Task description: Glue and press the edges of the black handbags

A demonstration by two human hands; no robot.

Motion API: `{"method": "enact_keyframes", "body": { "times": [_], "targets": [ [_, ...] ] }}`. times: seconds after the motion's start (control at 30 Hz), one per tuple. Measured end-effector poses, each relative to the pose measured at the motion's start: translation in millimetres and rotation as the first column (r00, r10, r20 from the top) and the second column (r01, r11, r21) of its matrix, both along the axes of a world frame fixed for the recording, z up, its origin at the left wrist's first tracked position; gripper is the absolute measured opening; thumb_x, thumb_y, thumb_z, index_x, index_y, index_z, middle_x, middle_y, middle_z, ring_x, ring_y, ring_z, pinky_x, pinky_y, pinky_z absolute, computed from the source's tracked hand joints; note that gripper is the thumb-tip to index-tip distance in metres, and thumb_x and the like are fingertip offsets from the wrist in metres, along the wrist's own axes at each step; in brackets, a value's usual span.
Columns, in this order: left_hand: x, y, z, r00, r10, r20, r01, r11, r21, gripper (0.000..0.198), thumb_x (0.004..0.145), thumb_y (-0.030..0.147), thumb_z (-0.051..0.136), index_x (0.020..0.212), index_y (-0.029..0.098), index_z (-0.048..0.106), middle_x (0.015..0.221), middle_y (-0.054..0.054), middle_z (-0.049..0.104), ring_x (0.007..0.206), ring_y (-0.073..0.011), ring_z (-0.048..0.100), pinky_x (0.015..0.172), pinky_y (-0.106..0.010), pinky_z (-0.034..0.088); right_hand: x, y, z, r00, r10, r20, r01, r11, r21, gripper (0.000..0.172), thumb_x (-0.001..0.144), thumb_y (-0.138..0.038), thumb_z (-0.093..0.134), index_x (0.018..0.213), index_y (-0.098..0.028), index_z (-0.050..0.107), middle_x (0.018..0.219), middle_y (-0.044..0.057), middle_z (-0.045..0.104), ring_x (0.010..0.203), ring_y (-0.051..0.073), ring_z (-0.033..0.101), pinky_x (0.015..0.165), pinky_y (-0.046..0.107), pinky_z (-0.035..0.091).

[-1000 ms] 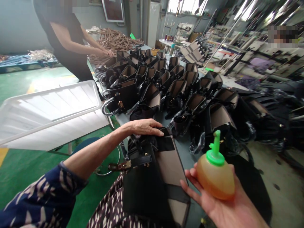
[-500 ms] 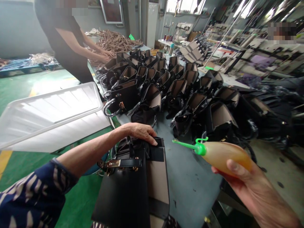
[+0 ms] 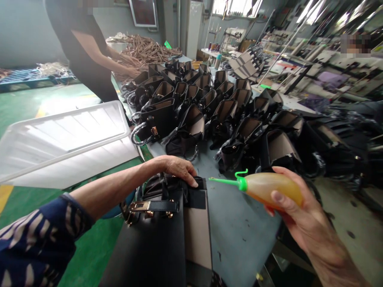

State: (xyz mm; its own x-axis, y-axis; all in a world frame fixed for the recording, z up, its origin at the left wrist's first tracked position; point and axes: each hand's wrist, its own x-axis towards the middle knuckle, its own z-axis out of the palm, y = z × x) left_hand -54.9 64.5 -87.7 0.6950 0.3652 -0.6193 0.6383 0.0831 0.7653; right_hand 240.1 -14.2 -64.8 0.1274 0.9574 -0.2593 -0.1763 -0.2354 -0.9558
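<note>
A black handbag [image 3: 149, 247] with gold hardware and a beige lining lies in front of me at the table's near edge. My left hand [image 3: 179, 170] grips its far top edge, thumb on the dark trim and fingers out of sight behind it. In my right hand [image 3: 296, 207] is a squeeze bottle [image 3: 269, 189] of amber liquid with a long green spout. The bottle lies sideways, its spout pointing left, with the tip just right of the bag's edge and apart from it. A green cap strap curls above the spout.
Many black handbags [image 3: 223, 111] crowd the grey table [image 3: 236, 223] beyond my hands. A white plastic tray [image 3: 66, 143] stands to the left. Across the table, a person [image 3: 86, 52] reaches toward a heap of brown strips [image 3: 143, 50]. Sewing machines [image 3: 233, 38] stand farther back.
The squeeze bottle has moved left, bringing its spout tip closer to the handbag's edge. My left hand keeps its grip on the bag, which appears slightly shifted toward me.
</note>
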Motion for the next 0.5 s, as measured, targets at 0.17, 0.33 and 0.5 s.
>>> {"method": "enact_keyframes", "body": {
  "times": [0.17,0.33,0.5],
  "targets": [
    [-3,0,-2.1,1.0,-0.014,-0.003,0.014,0.999,0.041,0.034,0.073,0.048,0.061,0.082,0.017,0.069,0.064,0.002,0.062,0.06,-0.0133,0.054,0.055,-0.022,0.041,-6,1,-6.0,0.967,0.106,-0.232,-0.147,0.975,-0.168,0.047,0.064,-0.028,0.075,0.108,-0.021,0.061,0.091,0.004,0.066,0.072,0.018,0.06,0.048,0.021,0.047],
    [-4,-1,-3.1,1.0,-0.02,-0.009,0.021,0.995,0.1,0.037,0.073,0.052,0.06,0.083,0.017,0.068,0.067,0.001,0.063,0.06,-0.0135,0.053,0.055,-0.022,0.041,-1,2,-11.5,0.914,0.165,-0.372,-0.247,0.951,-0.185,0.035,0.062,-0.023,0.074,0.095,-0.014,0.066,0.087,0.008,0.068,0.073,0.018,0.061,0.054,0.021,0.046],
    [-1,-1,-3.0,1.0,-0.019,-0.011,0.02,0.996,0.09,0.035,0.073,0.051,0.059,0.082,0.017,0.068,0.067,0.001,0.062,0.059,-0.0137,0.053,0.055,-0.022,0.041,-2,1,-9.2,0.96,0.119,-0.252,-0.148,0.984,-0.099,0.042,0.06,-0.023,0.078,0.1,-0.016,0.063,0.087,0.005,0.067,0.069,0.015,0.059,0.05,0.019,0.044]
  ]
}}
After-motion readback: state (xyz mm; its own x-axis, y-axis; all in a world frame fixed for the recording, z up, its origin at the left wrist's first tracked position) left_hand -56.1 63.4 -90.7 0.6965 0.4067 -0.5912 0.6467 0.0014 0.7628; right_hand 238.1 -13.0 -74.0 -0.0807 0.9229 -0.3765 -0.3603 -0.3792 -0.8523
